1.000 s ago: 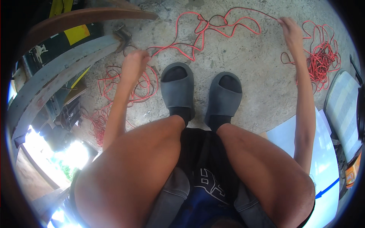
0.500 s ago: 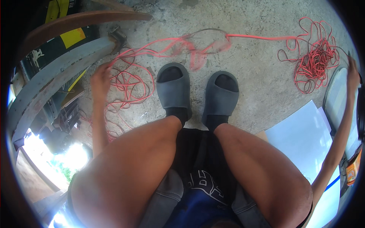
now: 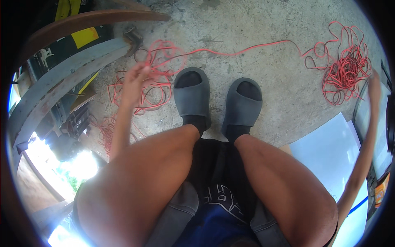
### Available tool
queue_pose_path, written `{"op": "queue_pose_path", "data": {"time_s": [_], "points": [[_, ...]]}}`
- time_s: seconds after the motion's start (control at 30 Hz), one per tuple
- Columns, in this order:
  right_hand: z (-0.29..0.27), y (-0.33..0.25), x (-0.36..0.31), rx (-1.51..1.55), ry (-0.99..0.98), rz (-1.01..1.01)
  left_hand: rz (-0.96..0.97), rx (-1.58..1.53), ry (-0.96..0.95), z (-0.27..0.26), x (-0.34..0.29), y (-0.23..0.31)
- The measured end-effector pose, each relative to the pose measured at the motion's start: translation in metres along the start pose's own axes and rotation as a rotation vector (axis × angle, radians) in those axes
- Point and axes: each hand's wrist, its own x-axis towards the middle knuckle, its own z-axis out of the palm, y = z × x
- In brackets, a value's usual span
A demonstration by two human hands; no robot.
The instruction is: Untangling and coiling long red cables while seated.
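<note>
On the concrete floor (image 3: 263, 24), seated view straight down over two bare knees and two grey slide sandals (image 3: 192, 98).

Off at the right edge there's a small orange package (image 3: 382, 190), partly cut off, next to a pale blue flat sheet (image 3: 329, 152). One red wire (image 3: 247, 48) runs across the floor above the sandals, from a loose tangle on the left to a bigger tangled heap (image 3: 345, 70) at the right. The left hand (image 3: 133, 82) is raised with its grip closed on wire loops from the left tangle. The right hand (image 3: 373, 84) is out by the heap; can't tell its grip, too blurred. Grey curved metal bars (image 3: 61, 78) and yellow-black parts sit at left.
</note>
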Motion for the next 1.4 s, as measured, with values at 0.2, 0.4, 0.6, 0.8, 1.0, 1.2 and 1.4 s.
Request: {"op": "queue_pose_path", "data": {"time_s": [0.2, 0.4, 0.6, 0.8, 1.0, 1.2, 1.4], "points": [[-0.110, -0.366, -0.032, 1.041, 0.095, -0.670, 0.147, -0.177, -0.200, 0.048, -0.003, 0.023], [-0.134, -0.420, -0.036, 1.633, -0.212, -0.633, 0.195, -0.345, -0.321, 0.065, -0.018, 0.061], [-0.170, -0.313, -0.028, 1.851, -0.684, -0.495, 0.193, -0.363, -0.279, 0.023, -0.028, 0.070], [-0.190, -0.190, -0.039, 1.006, -0.882, -0.526, 0.282, -0.113, -0.177, -0.007, -0.017, 0.065], [-0.134, -0.110, -0.061, 0.614, -0.329, -0.387, 0.264, -0.190, 0.034, -0.061, -0.017, 0.038], [-0.057, 0.056, -0.044, 0.257, -0.176, -0.048, 0.113, -0.013, 0.012, -0.074, -0.059, -0.019], [-0.056, 0.027, -0.003, 0.236, -0.189, -0.034, 0.118, 0.079, 0.102, -0.077, -0.063, -0.025]]}}
